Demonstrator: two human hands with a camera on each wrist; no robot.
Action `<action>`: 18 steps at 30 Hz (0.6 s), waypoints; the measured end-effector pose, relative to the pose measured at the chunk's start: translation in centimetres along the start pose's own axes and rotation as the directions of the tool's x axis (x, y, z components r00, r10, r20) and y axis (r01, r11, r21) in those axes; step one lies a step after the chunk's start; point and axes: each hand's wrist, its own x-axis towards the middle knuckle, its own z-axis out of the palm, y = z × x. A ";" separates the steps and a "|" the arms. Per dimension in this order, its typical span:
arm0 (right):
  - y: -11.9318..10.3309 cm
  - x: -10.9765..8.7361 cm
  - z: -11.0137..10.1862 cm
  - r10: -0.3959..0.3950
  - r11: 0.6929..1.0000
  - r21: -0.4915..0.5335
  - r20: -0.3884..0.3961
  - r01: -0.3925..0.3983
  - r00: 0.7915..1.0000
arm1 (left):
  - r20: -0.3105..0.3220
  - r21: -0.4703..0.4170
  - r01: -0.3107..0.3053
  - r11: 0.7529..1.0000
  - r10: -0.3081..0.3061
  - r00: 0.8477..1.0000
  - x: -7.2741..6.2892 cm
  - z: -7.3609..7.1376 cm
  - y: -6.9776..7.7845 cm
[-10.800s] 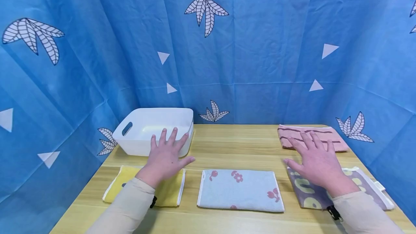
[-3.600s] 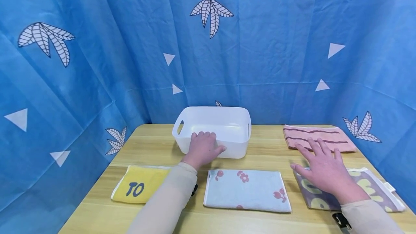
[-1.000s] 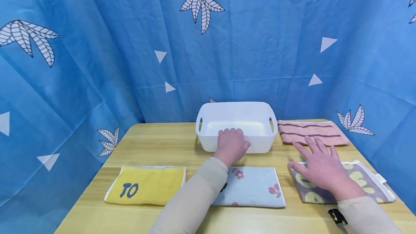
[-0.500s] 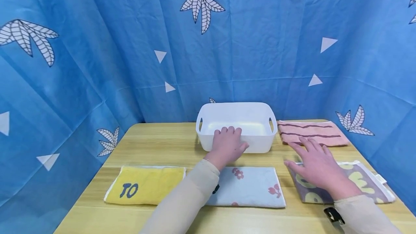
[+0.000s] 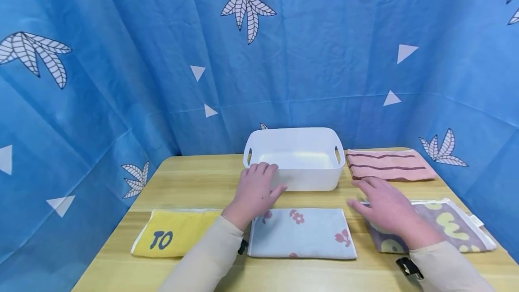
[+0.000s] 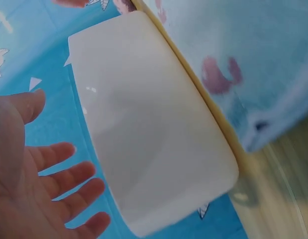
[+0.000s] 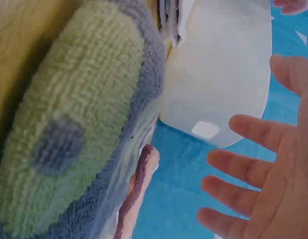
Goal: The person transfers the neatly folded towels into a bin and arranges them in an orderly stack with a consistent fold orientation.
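Since the left hand (image 5: 256,190) has just come off the front rim of the bin (image 5: 312,180), the bin now stands alone, upright, just right of centre frame, at the rear of the worktop (image 5: 194,179). Half a second ago the left fingers were hooked over that rim; now the hand sits further left, by the bin's front-left corner. In the left wrist view its fingers are loosely spread, pinching nothing, with curtain (image 5: 336,57) visible between most tips and the bin (contact looks broken, can't swear to it). Bin hasn't budged in that half second; over the earlier frames it went from left of frame to here, so I'd judge that shift finished and the bin released.

Right hand (image 5: 385,204) has also drifted slightly left. It hangs over the left part of the purple towel (image 5: 450,222), lower right of frame, fingers spread, nothing held; right wrist view has them apart from the towel.

Towels all as they were, folded flat on the worktop: yellow towel (image 5: 186,233) lower left, blue towel (image 5: 302,233) lower middle, pink towel (image 5: 389,166) right of the bin and just beside it (touching or not, can't tell). Only the bin has been handled, by the look of it.
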 end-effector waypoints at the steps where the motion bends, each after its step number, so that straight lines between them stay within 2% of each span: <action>1: -0.1 0.0 0.0 0.002 1.000 0.006 0.009 -0.002 1.000 | -0.004 -0.011 -0.003 1.000 0.003 1.000 -0.4 -0.1 -0.3; 4: -0.4 0.1 0.0 0.011 1.000 0.023 0.026 -0.011 1.000 | 0.007 -0.043 0.007 0.999 -0.007 1.000 -1.4 -0.4 -1.1; 10: -0.9 0.5 0.2 0.013 0.999 0.043 0.054 -0.015 0.998 | 0.092 -0.116 0.063 0.991 -0.052 0.994 -3.0 -0.8 -1.8; 14: -0.9 0.8 0.4 0.025 0.998 0.056 0.129 -0.033 0.991 | 0.115 -0.154 0.072 0.985 -0.054 0.992 -3.7 -0.5 -2.3; 18: -1.0 1.1 0.7 0.042 0.992 0.102 0.236 -0.068 0.971 | 0.172 -0.187 0.125 0.974 -0.093 0.981 -4.1 -0.1 -3.0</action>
